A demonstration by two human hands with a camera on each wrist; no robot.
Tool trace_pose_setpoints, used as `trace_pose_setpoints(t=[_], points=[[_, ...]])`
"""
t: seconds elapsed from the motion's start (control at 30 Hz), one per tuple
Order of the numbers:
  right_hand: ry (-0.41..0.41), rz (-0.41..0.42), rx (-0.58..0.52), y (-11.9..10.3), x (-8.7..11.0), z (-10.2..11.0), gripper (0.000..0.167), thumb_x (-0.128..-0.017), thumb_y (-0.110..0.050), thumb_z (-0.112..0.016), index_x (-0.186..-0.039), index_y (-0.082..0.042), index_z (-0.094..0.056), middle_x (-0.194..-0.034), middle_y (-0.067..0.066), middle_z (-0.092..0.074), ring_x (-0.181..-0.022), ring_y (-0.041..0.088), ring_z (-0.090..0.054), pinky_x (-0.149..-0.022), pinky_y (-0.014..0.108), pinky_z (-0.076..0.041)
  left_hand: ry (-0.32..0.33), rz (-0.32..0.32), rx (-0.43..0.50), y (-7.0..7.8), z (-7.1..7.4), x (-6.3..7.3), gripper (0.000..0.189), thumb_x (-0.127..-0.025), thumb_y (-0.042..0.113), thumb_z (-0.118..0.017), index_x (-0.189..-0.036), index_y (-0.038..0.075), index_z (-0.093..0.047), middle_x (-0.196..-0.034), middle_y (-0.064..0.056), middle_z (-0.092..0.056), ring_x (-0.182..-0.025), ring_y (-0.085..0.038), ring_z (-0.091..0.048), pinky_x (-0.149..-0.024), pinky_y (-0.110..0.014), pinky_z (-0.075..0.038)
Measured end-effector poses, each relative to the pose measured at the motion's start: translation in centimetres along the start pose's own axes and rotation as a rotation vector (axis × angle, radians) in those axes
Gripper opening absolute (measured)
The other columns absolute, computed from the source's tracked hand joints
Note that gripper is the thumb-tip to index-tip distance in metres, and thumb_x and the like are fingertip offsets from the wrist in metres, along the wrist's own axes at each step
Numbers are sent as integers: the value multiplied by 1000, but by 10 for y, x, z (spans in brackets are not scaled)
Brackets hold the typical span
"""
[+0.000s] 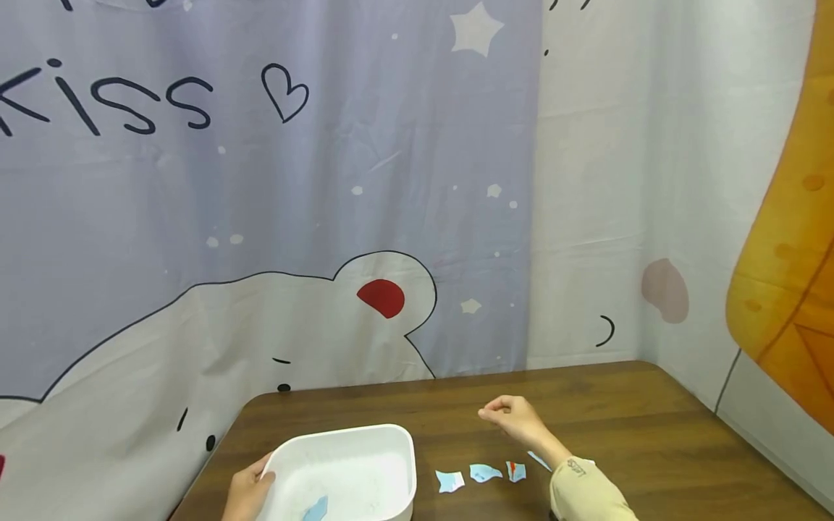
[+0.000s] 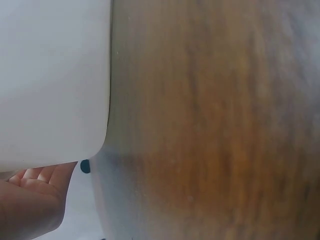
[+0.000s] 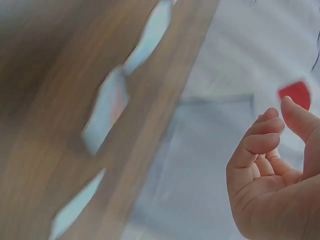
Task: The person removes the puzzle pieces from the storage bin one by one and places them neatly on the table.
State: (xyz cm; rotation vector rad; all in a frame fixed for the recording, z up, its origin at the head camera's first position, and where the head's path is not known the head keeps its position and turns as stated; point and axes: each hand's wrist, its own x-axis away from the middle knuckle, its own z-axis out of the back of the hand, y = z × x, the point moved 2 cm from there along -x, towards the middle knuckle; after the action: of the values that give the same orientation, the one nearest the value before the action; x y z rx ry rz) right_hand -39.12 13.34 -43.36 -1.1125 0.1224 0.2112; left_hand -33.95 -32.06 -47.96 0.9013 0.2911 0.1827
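Observation:
My left hand [image 1: 249, 490] grips the left rim of a white plastic tub [image 1: 407, 477], thumb over the edge and fingers against its outer side. A light-blue paper scrap [image 1: 316, 509] lies inside the tub. My right hand [image 1: 515, 417] hovers over the table, right of the tub, with loosely bent fingers. In the right wrist view a gap shows between thumb and fingertips, with nothing held. Beneath that arm is a row of torn paper pieces: a pale-blue piece [image 1: 449, 481], a wavy blue piece [image 1: 485, 472], one with a red mark [image 1: 516, 471] and a narrow piece [image 1: 538, 460].
The dark brown wooden table [image 1: 677, 441] extends to the right and back. Behind it hangs a printed curtain [image 1: 417, 181] with stars, a heart and lettering. Another pale bit shows just past the right sleeve [image 1: 586, 488].

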Motion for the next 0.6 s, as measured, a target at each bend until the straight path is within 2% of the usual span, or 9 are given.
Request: trace_pose_setpoints(t=[0.13,0.27,0.47,0.6], points=[[-98,98,-7,-24,-1,-38,24,-85,-19,-71,-93,3,-69,-76,8,-69,-61,10,-52,-57,27,-49,2,7,8,1,0,0,47,-87,6,-49,-130,-13,-52,-121,-37,-58,-94,-37,-67,-70,-36,-56],[-180,156,-27,-44,-1,-75,20,-85,-18,-71,-91,1,-70,-71,4,-67,-59,9,-52,-54,23,-46,-9,24,20,-2,0,-1,48,-86,7,-49,-130,-13,-51,-122,-38,-56,-96,-41,-67,-73,-42,-57],[-265,177,-87,-70,3,-115,18,-86,-17,-70,-91,1,-70,-65,-2,-58,-55,8,-47,-48,17,-36,-25,49,40,-4,-2,-2,49,-86,7,-50,-131,-13,-50,-121,-38,-58,-95,-39,-67,-72,-43,-57],[-296,193,-114,-86,6,-135,18,-85,-16,-70,-91,1,-71,-65,-1,-61,-53,7,-50,-49,17,-39,-12,39,56,-2,-2,-1,48,-87,6,-49,-131,-13,-51,-117,-37,-61,-90,-35,-69,-69,-40,-57]])
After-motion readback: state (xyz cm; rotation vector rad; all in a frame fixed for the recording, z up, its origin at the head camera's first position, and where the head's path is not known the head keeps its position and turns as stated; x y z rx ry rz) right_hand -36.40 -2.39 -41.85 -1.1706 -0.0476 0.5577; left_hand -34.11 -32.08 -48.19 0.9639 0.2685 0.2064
